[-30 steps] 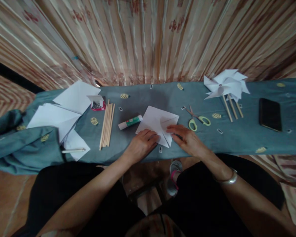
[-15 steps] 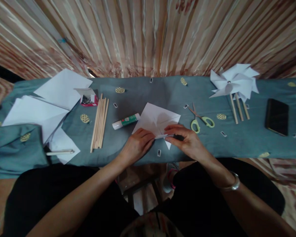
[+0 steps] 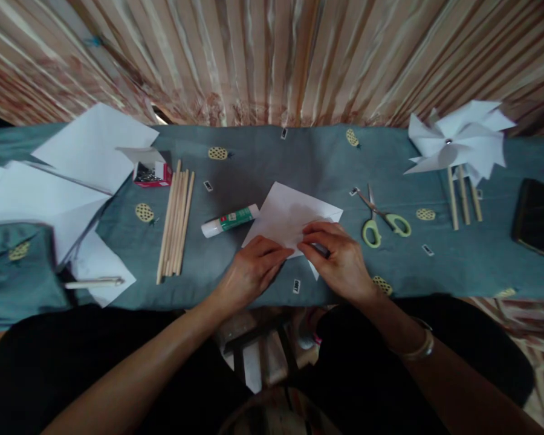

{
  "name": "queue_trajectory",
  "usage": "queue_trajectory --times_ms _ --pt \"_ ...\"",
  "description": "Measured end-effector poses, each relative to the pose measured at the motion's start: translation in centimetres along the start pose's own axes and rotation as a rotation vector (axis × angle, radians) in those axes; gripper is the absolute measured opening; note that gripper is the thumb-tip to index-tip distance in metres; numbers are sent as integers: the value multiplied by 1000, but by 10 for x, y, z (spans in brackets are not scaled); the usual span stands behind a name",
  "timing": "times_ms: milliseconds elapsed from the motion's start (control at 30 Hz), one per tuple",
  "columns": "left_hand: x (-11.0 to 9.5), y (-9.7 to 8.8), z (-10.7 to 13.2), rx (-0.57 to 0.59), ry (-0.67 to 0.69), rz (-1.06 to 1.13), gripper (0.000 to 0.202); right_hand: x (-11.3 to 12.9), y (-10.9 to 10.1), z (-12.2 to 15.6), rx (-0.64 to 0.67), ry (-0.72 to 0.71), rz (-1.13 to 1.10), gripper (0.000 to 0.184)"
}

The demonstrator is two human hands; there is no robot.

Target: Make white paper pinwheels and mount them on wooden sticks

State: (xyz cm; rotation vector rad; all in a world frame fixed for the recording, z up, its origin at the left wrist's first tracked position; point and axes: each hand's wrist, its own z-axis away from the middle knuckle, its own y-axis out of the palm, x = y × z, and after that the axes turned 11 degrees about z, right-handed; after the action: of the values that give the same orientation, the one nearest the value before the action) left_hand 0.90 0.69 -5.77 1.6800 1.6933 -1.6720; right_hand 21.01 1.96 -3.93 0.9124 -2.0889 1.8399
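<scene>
A white sheet of paper (image 3: pixel 285 211), turned corner-up, lies in front of me with its near edge under both hands. My left hand (image 3: pixel 258 263) pinches that near edge, fingers together. Close beside it, my right hand (image 3: pixel 333 254) is closed on the same paper, thumb and fingertips pressed together. A small pointed paper piece (image 3: pixel 314 269) sticks out below my right hand. Just left of the sheet lies a green and white glue stick (image 3: pixel 231 221). To the right rest scissors (image 3: pixel 384 220) with green handles, blades slightly apart.
Wooden sticks (image 3: pixel 174 223) and a red box of small metal pins (image 3: pixel 152 174) lie to the left. Beyond them are white paper sheets (image 3: pixel 95 142) and a pen (image 3: pixel 95 283). Paper pinwheels (image 3: pixel 462 136) and a black phone (image 3: pixel 537 217) lie at the right.
My right hand has shifted inward along the paper's near edge, its fingertips now closer to my left hand. The whole view has moved slightly nearer to the table.
</scene>
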Motion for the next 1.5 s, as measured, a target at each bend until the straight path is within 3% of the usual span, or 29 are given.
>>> queue_trajectory --times_ms 433,733,1500 --pt "-2 1 -2 -21 -21 -36 25 4 -1 1 -50 -49 97 11" --pt "-3 -1 -2 -17 -10 -17 24 -7 -13 -2 -101 5 111 10" --pt "-3 -1 -2 -21 -26 -18 25 -5 -10 3 -26 -99 86 19"
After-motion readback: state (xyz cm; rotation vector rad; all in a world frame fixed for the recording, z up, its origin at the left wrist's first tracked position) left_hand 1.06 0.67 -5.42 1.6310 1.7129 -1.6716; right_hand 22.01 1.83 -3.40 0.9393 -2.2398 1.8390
